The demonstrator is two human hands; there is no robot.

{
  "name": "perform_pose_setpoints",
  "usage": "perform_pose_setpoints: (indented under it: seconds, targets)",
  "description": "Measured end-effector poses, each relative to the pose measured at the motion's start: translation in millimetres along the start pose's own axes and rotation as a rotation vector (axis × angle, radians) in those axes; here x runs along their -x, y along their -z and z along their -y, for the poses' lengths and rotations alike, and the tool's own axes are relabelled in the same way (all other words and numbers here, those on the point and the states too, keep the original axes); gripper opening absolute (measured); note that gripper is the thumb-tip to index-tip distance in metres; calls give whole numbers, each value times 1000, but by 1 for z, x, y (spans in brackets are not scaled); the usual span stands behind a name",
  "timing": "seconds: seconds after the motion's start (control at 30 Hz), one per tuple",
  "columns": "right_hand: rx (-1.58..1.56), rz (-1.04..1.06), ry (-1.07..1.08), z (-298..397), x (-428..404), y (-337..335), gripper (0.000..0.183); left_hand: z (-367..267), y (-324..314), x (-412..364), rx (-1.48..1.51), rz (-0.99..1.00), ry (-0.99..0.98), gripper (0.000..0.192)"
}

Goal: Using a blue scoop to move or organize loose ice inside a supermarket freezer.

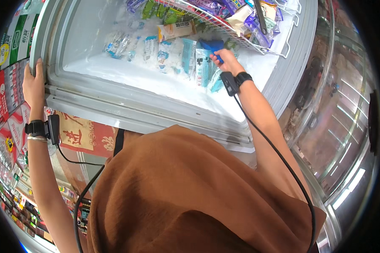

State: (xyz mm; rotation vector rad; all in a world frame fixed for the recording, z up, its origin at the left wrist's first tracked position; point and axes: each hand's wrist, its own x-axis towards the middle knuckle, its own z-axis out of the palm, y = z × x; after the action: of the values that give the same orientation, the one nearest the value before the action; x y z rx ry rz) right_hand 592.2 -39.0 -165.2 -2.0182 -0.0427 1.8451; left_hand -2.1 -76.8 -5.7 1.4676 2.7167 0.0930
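My right hand grips the handle of a blue plastic scoop inside an open chest freezer. The scoop's wide end is over the wrapped ice pops, near the wire basket. Just below it lies a white and light-blue ice pop packet. Other packets, among them a cream and orange one, lie partly covered by loose frost. On the left, my left hand holds the freezer's outer rim, fingers hooked over its edge.
A white wire basket full of purple-wrapped ice creams hangs at the upper right, with a dark-handled tool on top. Green-and-white cartons and wrapped bottles stand left of the freezer. A glass-topped case borders it on the right. Cables run from both wrists.
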Motion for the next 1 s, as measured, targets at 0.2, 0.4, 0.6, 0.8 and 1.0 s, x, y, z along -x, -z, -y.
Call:
perform_pose_setpoints:
  seconds: [0.2,0.4,0.6,0.8,1.0]
  targets:
    - [-37,27,7,0,58,60,24,0,0,0,27,27,8,73]
    - [708,-261,215,18,111,73,38,0,1,0,25,51,28,72]
    - [1697,-406,591,26,128,50,40,-1,0,0,-12,4,32,72]
    - [2007,-482,1032,5,52,30,38,0,1,0,25,52,10,72]
    - [1919,-297,868,-1,-14,6,42,0,1,0,37,35,7,72]
